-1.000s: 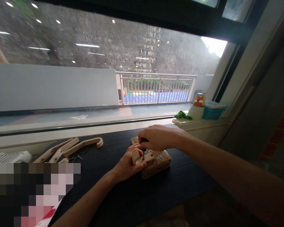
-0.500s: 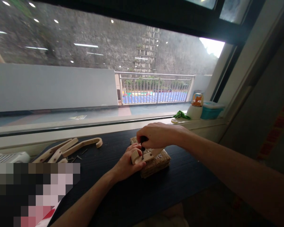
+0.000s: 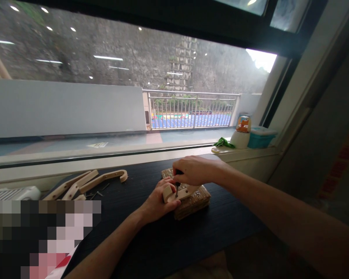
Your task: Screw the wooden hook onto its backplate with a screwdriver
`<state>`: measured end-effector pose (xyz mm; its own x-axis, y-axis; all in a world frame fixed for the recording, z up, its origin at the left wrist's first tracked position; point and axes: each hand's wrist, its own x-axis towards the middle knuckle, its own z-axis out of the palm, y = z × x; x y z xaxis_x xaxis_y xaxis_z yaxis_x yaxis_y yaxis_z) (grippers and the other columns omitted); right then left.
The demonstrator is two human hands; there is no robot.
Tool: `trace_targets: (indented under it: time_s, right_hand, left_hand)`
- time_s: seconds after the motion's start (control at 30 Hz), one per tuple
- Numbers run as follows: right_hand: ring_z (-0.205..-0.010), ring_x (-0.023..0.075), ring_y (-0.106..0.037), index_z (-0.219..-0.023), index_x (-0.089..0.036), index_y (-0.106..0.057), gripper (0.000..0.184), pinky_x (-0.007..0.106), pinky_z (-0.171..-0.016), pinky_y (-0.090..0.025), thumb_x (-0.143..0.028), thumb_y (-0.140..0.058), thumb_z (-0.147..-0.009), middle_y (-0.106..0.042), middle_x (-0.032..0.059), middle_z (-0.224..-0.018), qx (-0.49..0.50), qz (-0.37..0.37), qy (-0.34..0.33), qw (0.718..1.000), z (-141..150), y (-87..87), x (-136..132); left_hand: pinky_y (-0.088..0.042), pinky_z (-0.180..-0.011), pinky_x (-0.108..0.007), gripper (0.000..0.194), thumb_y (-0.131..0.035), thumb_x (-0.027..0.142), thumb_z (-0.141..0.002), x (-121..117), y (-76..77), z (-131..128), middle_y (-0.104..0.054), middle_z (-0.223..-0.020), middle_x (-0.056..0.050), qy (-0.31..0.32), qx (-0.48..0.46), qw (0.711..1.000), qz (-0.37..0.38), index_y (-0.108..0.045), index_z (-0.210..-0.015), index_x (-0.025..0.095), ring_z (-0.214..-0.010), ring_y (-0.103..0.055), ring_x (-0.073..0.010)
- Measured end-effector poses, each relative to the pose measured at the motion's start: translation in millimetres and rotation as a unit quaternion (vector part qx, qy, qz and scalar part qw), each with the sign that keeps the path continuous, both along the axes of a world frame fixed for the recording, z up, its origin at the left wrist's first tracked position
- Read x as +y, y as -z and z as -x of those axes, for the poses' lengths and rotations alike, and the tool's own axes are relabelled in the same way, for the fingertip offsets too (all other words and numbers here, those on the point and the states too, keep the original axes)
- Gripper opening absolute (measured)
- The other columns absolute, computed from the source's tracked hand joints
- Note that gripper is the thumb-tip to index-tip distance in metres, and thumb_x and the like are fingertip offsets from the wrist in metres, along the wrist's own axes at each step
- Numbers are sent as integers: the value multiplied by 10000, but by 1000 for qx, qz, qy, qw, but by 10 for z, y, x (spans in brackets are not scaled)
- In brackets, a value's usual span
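My right hand (image 3: 192,169) is closed around the black handle of a screwdriver (image 3: 178,179), which stands upright with its shaft down on a wooden hook (image 3: 183,193). Around the curled end of that hook, my left hand (image 3: 160,197) is wrapped, its thumb along the near side. Beneath the hook lies a stack of tape-wrapped cardboard (image 3: 196,205), brown and shiny. The hook's far end is partly hidden by my right hand. Dark holes show in the pale wood.
Several similar wooden hooks (image 3: 81,185) lie at the left of the black table (image 3: 139,248), with loose screws (image 3: 97,193) beside them. A white slatted appliance (image 3: 14,195) is farther left. On the windowsill stand a green cloth (image 3: 223,143), a white bottle (image 3: 241,137) and a teal box (image 3: 261,138).
My right hand sits slightly lower on the screwdriver, with the wrist turned a little. The left hand keeps its hold on the hook. The whole view has shifted slightly.
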<state>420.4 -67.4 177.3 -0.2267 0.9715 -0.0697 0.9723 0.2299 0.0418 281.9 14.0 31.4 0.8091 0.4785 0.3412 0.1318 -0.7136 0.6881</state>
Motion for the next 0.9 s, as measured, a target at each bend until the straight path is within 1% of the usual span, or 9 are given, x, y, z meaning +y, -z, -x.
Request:
trace_targets:
  time_s: [0.1, 0.17, 0.23, 0.3, 0.37, 0.47, 0.7, 0.8, 0.9]
  right_hand:
    - [-729, 199, -593, -916, -179, -659, 335, 271, -522, -306, -404, -439, -802, -685, 90, -862, -11, 1, 10, 1000, -3, -34, -17]
    - [-724, 201, -593, -964, -203, -650, 350, 269, -519, -304, -440, -471, -777, -687, 80, -860, -14, 2, 9, 1000, -3, -66, -27]
    - [-746, 190, -594, -994, -240, -639, 308, 262, -535, -313, -386, -503, -759, -688, 54, -885, -11, 6, 0, 1000, 8, -91, -33]
    - [-776, 179, -595, -964, -259, -648, 259, 256, -549, -321, -301, -507, -751, -687, 34, -910, -7, 15, -8, 1000, 27, -97, -33]
    - [-795, 179, -598, -930, -255, -658, 239, 255, -555, -327, -271, -501, -750, -686, 31, -920, -5, 21, -10, 1000, 43, -86, -27]
    - [-792, 181, -600, -931, -234, -658, 243, 256, -567, -342, -301, -492, -766, -687, 45, -904, -3, 18, -5, 1000, 40, -44, -13]
    - [-809, 231, -615, -955, -147, -654, 360, 284, -586, -375, -389, -433, -805, -682, 121, -908, -10, -1, 30, 999, 18, 67, 2]
    - [-799, 239, -618, -953, -138, -656, 380, 289, -578, -378, -406, -424, -816, -683, 142, -906, -19, -7, 40, 999, 44, 55, -11]
    - [-784, 233, -617, -980, -161, -653, 381, 289, -578, -380, -429, -453, -798, -685, 132, -914, -22, -6, 36, 999, 58, -21, -32]
  left_hand:
    - [-324, -1050, -428, 206, -666, 234, -686, 5, 16, 2, -503, -1230, -92, -1, -3, 1000, 2, -538, -841, 192, -1240, -378, -278]
    - [-309, -1061, -432, 212, -669, 237, -683, 16, 40, 3, -494, -1256, -86, -4, -5, 1000, 3, -544, -850, 198, -1261, -358, -277]
    - [-303, -1066, -434, 213, -672, 240, -678, 29, 62, 2, -495, -1257, -84, -5, -5, 1000, 2, -548, -847, 198, -1265, -356, -278]
    - [-298, -1069, -440, 218, -678, 243, -670, 39, 75, 1, -505, -1241, -83, -5, -4, 1000, 0, -552, -842, 197, -1256, -367, -282]
    - [-294, -1070, -447, 228, -683, 247, -667, 43, 77, 0, -508, -1234, -85, -6, -2, 1000, -1, -553, -849, 200, -1250, -374, -283]
    - [-306, -1066, -429, 223, -681, 249, -672, 38, 65, -1, -507, -1240, -93, -6, 0, 1000, 1, -549, -843, 196, -1253, -374, -278]
    - [-296, -1069, -418, 228, -672, 230, -674, 28, 52, 2, -503, -1261, -87, -2, 0, 1000, 0, -540, -857, 199, -1267, -363, -264]
    - [-296, -1070, -406, 207, -664, 233, -683, 29, 51, 3, -508, -1255, -80, 4, -1, 1000, -3, -538, -845, 199, -1272, -355, -254]
    - [-299, -1069, -392, 195, -659, 243, -693, 27, 47, 3, -511, -1253, -79, 5, -2, 1000, 1, -540, -842, 199, -1275, -350, -251]
